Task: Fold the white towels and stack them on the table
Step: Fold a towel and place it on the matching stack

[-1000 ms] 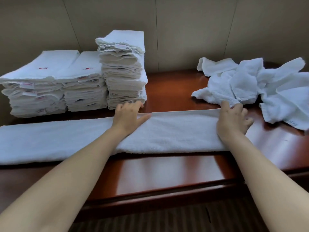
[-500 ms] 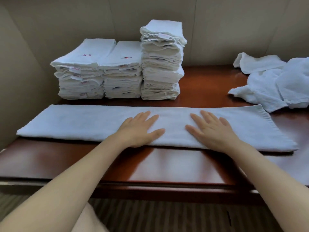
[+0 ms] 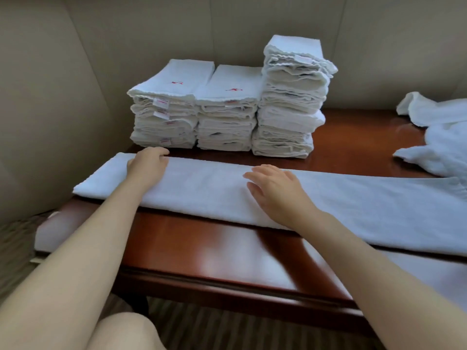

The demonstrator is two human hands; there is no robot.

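A long white towel (image 3: 209, 188), folded into a narrow strip, lies across the dark wooden table (image 3: 202, 251) and runs out of view at the right. My left hand (image 3: 147, 166) is near the strip's left end, its fingers curled over the far edge. My right hand (image 3: 275, 189) rests flat on the middle of the strip with fingers spread. Behind the strip stand three stacks of folded white towels: a left stack (image 3: 164, 120), a middle stack (image 3: 227, 120) and a taller right stack (image 3: 290, 102).
A heap of unfolded white towels (image 3: 444, 147) lies at the table's far right. A padded beige wall (image 3: 50, 97) closes in the left side and back. My knee (image 3: 121, 332) shows below the table's front edge.
Both hands slid left along the strip; the left one went from flat on the middle to the left end with fingers curled over the far edge. The view swung left.
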